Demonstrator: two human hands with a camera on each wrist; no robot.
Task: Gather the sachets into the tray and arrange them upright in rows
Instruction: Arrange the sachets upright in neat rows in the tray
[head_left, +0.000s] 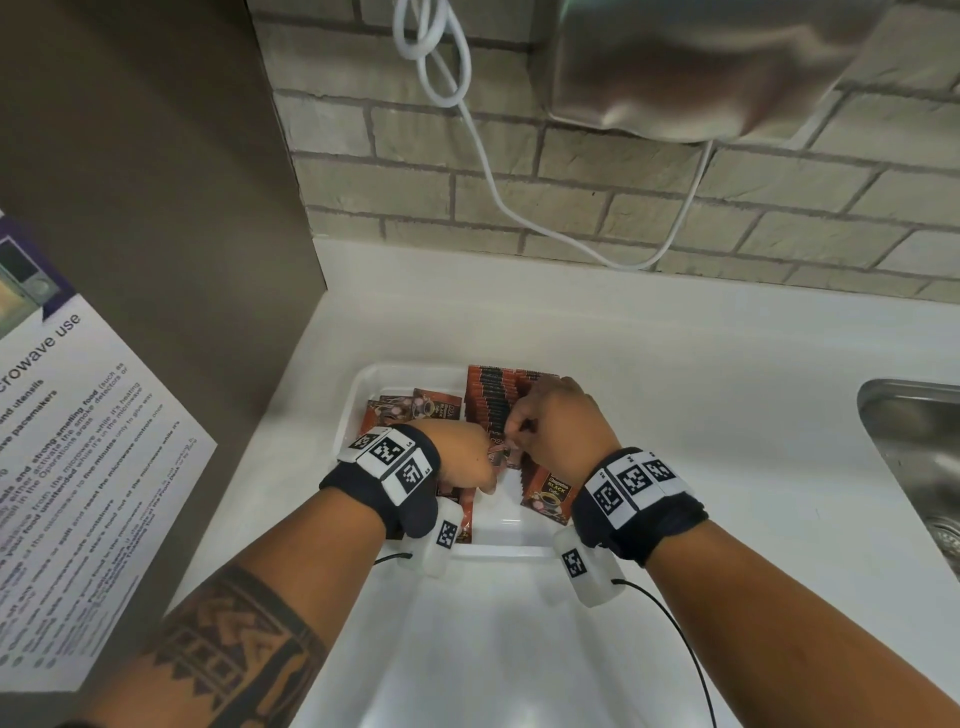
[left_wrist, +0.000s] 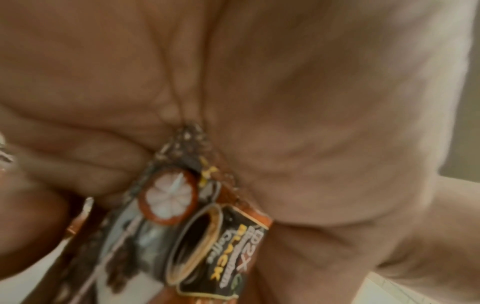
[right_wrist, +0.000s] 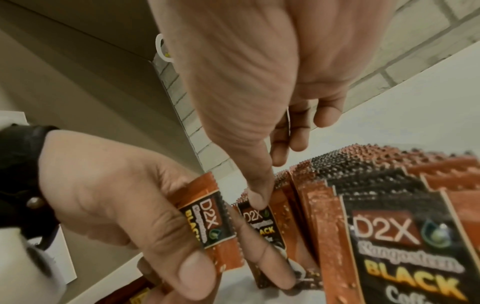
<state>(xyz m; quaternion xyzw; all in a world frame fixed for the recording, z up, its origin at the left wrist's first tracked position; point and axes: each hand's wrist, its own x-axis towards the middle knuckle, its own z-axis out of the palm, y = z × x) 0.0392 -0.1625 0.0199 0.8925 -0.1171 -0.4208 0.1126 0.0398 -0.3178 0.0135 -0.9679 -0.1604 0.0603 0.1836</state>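
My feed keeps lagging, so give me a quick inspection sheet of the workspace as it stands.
Surface: white counter, bare where visible.
Job's things: white tray holds an upright row of sachets; loose sachets lie flat at its left.
Clutter: nothing seen.
Hands: left hand grips a sachet; right hand pinches a sachet beside the row.
Cables: white cord hangs on the brick wall; black wires run from the wrist units.
Surroundings: steel sink at right, microwave notice at left.

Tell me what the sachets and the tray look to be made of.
Sachets: seemingly glossy printed foil or plastic film, with serrated heat-sealed edges and glints. Tray: probably smooth white moulded plastic, judging by the rounded rim and soft sheen.
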